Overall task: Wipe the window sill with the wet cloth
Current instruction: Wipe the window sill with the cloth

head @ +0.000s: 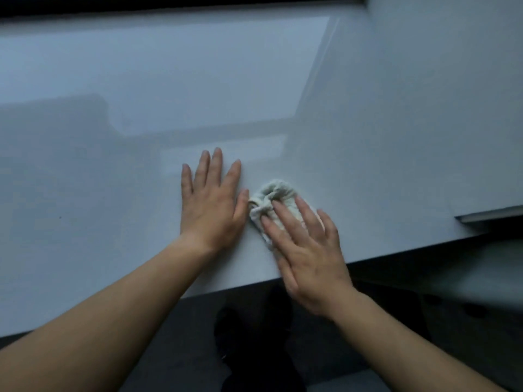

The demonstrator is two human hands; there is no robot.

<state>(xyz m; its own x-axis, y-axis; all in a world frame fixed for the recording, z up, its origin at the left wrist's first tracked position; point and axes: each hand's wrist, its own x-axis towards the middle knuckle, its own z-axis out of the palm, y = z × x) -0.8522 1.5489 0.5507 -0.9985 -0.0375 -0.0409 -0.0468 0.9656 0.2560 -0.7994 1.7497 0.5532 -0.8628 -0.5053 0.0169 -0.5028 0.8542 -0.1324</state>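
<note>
The window sill [99, 193] is a wide, glossy white surface that fills most of the view. A small crumpled white cloth [273, 198] lies on it near the front edge, right of centre. My right hand [305, 247] presses flat on the cloth, fingers spread over its near part. My left hand [212, 202] rests flat on the bare sill just left of the cloth, fingers apart, its thumb touching the cloth's edge.
The dark window frame [169, 4] runs along the top. A white side wall [438, 108] rises at the right, ending in a ledge [492, 213]. Below the sill's front edge [396, 254] lie a dark floor and a dark shape [254, 349].
</note>
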